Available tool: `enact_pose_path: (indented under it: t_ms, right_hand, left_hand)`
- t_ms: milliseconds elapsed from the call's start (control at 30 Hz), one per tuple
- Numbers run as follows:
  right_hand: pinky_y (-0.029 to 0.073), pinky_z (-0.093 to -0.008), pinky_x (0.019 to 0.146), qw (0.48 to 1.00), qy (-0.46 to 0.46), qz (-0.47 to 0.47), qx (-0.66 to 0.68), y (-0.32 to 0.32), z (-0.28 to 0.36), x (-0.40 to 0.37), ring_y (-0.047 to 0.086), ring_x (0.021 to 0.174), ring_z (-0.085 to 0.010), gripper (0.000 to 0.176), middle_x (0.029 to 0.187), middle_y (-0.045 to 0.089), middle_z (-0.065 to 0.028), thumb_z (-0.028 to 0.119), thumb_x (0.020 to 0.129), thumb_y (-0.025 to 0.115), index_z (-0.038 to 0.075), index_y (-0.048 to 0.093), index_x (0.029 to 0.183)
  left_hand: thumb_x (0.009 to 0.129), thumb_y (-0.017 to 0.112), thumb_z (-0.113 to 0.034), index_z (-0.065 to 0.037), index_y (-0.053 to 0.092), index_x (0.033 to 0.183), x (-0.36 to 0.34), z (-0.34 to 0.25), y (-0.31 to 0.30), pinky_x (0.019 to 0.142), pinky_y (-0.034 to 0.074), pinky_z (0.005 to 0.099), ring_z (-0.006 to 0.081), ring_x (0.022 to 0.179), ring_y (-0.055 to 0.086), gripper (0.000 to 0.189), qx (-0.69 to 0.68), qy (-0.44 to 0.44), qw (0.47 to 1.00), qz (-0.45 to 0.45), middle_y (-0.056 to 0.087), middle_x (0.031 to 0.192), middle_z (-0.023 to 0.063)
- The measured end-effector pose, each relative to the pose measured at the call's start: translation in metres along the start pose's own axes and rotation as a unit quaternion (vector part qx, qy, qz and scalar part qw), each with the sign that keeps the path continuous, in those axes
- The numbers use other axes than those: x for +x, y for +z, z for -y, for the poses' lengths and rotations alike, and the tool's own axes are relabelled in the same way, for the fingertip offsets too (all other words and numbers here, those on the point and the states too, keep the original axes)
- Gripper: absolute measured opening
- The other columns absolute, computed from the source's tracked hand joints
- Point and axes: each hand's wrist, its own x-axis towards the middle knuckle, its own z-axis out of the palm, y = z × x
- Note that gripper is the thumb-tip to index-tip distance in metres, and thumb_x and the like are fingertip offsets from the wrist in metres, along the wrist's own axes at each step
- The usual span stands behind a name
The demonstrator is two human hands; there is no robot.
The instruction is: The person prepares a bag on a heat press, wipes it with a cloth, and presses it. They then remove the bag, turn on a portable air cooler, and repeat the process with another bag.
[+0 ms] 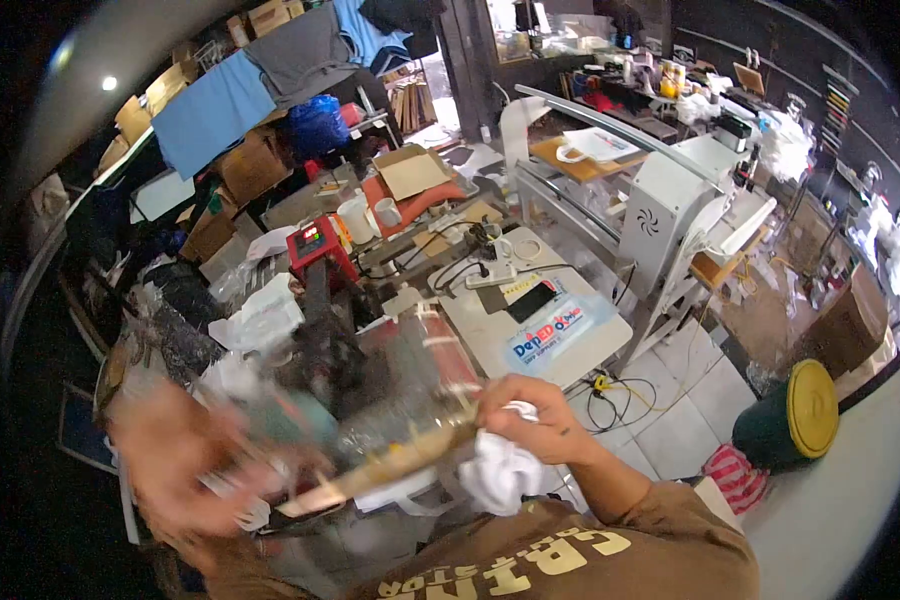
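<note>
My right hand (530,415) is closed around a bunched white cloth (500,472), close to my brown shirt. It is beside the near edge of a work surface with clear plastic film (395,375) over it. My left hand (180,470) is at the lower left, strongly smeared by motion, so its fingers and anything in them cannot be made out. A pale brown strip (385,468) runs along the front edge between my hands. Beyond them stands a dark machine with a red control box (320,247) and a lit display.
A cream table (600,352) to the right bears a printed plastic bag (560,335), a phone (532,301) and a power strip (505,275). A white machine (660,205) stands behind it. Cables (620,400) lie on the floor near a green bin with a yellow lid (812,408).
</note>
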Motion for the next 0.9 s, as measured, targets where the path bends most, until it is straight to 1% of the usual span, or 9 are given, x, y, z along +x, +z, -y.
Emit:
enact_pose_path:
  t_ms: [67,100,167,267,667,733,800,833,900]
  right_hand:
    - [0.048,-0.0348,0.076,0.997,-0.051,0.047,-0.028,0.022,0.008,0.026,0.061,0.086,-0.0176,0.009,0.092,0.067,-0.0095,0.009,0.094,0.070,0.001,0.065,0.095]
    - [0.048,-0.0358,0.076,0.995,-0.080,0.059,-0.021,0.041,0.005,0.037,0.061,0.086,-0.0201,0.011,0.091,0.065,-0.0105,0.010,0.094,0.071,0.001,0.065,0.095]
    - [0.047,-0.0375,0.075,0.988,-0.118,0.089,-0.051,0.083,-0.011,0.045,0.060,0.084,-0.0257,0.017,0.089,0.061,-0.0123,0.015,0.093,0.071,0.001,0.063,0.094]
    - [0.047,-0.0444,0.075,0.977,-0.149,0.129,-0.076,0.135,-0.070,0.020,0.056,0.086,-0.0389,0.031,0.093,0.053,-0.0177,0.030,0.096,0.067,0.002,0.056,0.102]
    - [0.046,-0.0414,0.078,0.978,0.066,0.123,-0.152,0.139,-0.141,-0.026,0.058,0.090,-0.0352,0.019,0.092,0.054,-0.0187,0.019,0.101,0.059,0.001,0.059,0.104]
    - [0.047,-0.0439,0.078,0.993,0.028,0.035,-0.114,0.142,-0.141,-0.024,0.055,0.089,-0.0426,0.025,0.097,0.053,-0.0222,0.024,0.101,0.058,0.000,0.057,0.109]
    - [0.048,-0.0432,0.075,0.990,-0.021,-0.008,-0.138,0.143,-0.135,-0.026,0.058,0.092,-0.0386,0.020,0.093,0.054,-0.0201,0.016,0.100,0.058,0.002,0.059,0.113]
    - [0.048,-0.0457,0.076,0.978,-0.007,0.045,-0.205,0.142,-0.130,-0.033,0.058,0.092,-0.0408,0.022,0.096,0.054,-0.0201,0.017,0.100,0.058,0.002,0.058,0.116]
    - [0.050,-0.0498,0.076,0.938,0.011,0.174,-0.300,0.140,-0.126,-0.040,0.060,0.090,-0.0419,0.033,0.099,0.055,-0.0200,0.029,0.097,0.063,0.003,0.057,0.118]
  left_hand:
    - [0.064,0.089,-0.021,-0.015,0.075,0.088,-0.041,-0.028,0.045,0.042,0.035,0.0329,0.0158,0.051,0.047,0.029,-0.169,0.142,0.972,0.081,0.067,0.081,0.0054]
    - [0.062,0.093,-0.023,-0.014,0.075,0.094,-0.060,-0.067,0.067,0.049,0.045,0.0319,0.0176,0.056,0.054,0.038,-0.282,-0.220,0.919,0.164,0.068,0.085,0.0048]
    - [0.065,0.094,-0.027,-0.010,0.073,0.102,-0.092,-0.100,0.102,0.071,0.055,0.0348,0.0227,0.085,0.071,0.045,-0.312,-0.434,0.791,0.298,0.072,0.092,0.0086]
    - [0.065,0.094,-0.030,-0.010,0.072,0.104,-0.163,-0.120,0.157,0.072,0.055,0.0356,0.0236,0.086,0.072,0.050,-0.286,-0.475,0.795,0.246,0.073,0.093,0.0096]
    - [0.064,0.093,-0.037,-0.004,0.066,0.116,-0.210,-0.137,0.213,0.077,0.056,0.0377,0.0286,0.090,0.072,0.068,-0.331,-0.498,0.798,0.071,0.073,0.096,0.0139]
    - [0.070,0.090,-0.032,-0.001,0.067,0.110,-0.221,-0.120,0.204,0.077,0.055,0.0376,0.0243,0.087,0.072,0.055,-0.365,-0.530,0.763,0.069,0.073,0.094,0.0141]
    - [0.078,0.085,-0.022,0.002,0.069,0.103,-0.222,-0.067,0.180,0.075,0.055,0.0361,0.0175,0.082,0.068,0.038,-0.532,-0.381,0.718,0.236,0.073,0.091,0.0125]
    - [0.083,0.079,-0.013,0.002,0.072,0.099,-0.212,-0.043,0.159,0.074,0.054,0.0332,0.0115,0.082,0.065,0.023,-0.511,-0.366,0.709,0.320,0.073,0.090,0.0106]
    - [0.084,0.079,-0.014,-0.001,0.073,0.097,-0.209,-0.016,0.146,0.075,0.053,0.0318,0.0121,0.080,0.064,0.020,-0.497,-0.502,0.672,0.222,0.072,0.085,0.0067]
